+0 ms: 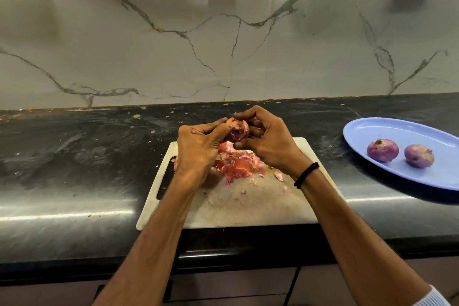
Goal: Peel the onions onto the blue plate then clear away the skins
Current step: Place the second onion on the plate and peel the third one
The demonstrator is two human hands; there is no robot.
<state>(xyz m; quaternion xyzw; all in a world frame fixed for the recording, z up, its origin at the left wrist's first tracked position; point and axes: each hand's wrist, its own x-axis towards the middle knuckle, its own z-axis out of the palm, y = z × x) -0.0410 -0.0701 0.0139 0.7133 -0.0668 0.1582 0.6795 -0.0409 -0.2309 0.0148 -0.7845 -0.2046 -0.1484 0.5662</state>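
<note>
**Step in hand: peeling.** You hold one onion point(239, 129) up over the cutting board point(260, 208), between both hands. Your left hand point(198, 146) has its fingers point(218, 124) curled in against the onion's left side, pinching at the papery orange skin near the top. Your right hand point(268, 141) cups the onion from the right, with the fingers point(248, 113) arched over the top and the thumb beneath. Both grips are closed on the onion (neither hand carries anything else). The onion is part done: purple flesh shows on the face toward you, and orange skin covers the crown.

**Next move, as judged.** The skin on the crown has to come away. That calls for a firm hold from your right hand while your left pulls the skin clear and drops it on the board. The bare onion then goes to the plate on your right and should be set down gently so it does not roll.

**Containers.** The blue plate point(397, 129) sits on the tabletop point(74, 156), well apart from the board. It holds two peeled onions point(382, 150), side by side, near each other but not touching.

**Skins.** The skins point(238, 166) lie heaped on the far part of the board beneath your hands, with small flakes scattered toward your right wrist. I cannot tell whether the reddish shape beside your left wrist is a skin or another onion. Clearing has not yet begun, and the loose flakes will need gathering.
</note>
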